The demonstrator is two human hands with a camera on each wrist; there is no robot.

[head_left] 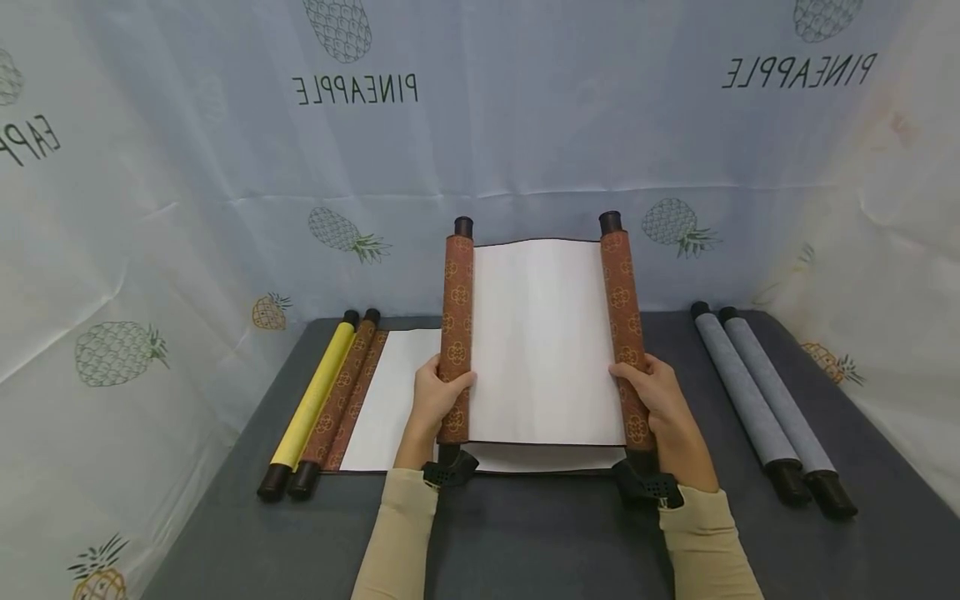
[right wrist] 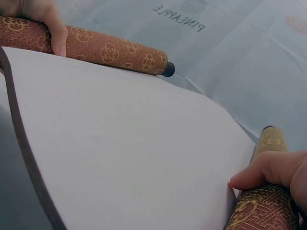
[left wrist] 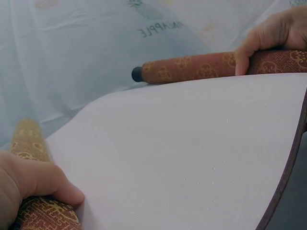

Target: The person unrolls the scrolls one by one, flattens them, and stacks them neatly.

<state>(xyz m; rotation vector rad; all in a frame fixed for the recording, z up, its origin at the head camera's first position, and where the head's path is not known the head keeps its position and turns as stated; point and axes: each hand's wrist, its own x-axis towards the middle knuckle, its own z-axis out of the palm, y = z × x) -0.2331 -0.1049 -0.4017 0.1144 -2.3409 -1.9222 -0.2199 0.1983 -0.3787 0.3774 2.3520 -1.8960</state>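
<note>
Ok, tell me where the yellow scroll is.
In the head view, the yellow scroll lies rolled up at the table's far left, right beside a brown scroll.

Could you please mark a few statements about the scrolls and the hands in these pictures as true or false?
1. The left hand and the right hand each grip one brown patterned roller of the held scroll. True.
2. The sheet stretched between the two rollers is covered in writing. False: it is blank white.
3. Two grey scrolls lie rolled up on the table on the right-hand side. True.
4. The yellow scroll lies unrolled under the hands. False: it lies rolled up at the far left, beside a partly opened brown scroll.
</note>
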